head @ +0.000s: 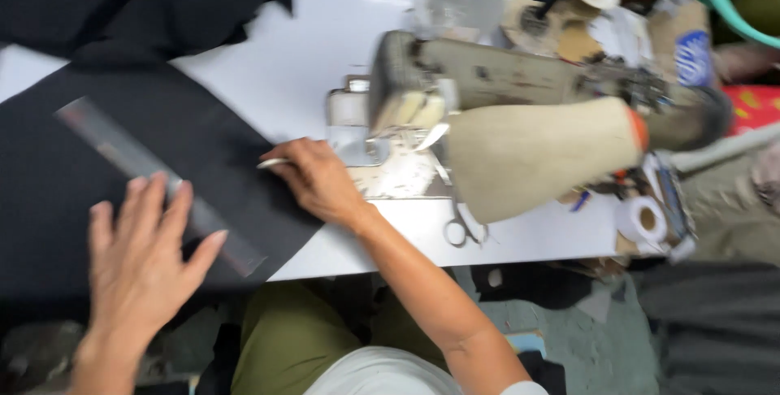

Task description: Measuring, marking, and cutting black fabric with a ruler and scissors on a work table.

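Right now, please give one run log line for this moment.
left hand: flat on clear ruler | right hand: holds small white marker | black fabric on white table | sewing machine beside

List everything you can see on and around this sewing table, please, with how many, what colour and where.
black fabric: one large piece, black, spread over the left of the table; more black cloth bunched at top left
ruler: one, clear, lying slantwise on the black fabric
table: one, white top
sewing machine: one, worn beige, right of centre
scissors: one pair, metal, near the table's front edge below the machine
tape roll: one, white, right end of the table
clutter: several blurred items, mixed colours, top right
left hand: open, fingers spread, over the ruler
right hand: on the fabric's edge, pinching a small pale marker; too blurred to tell more
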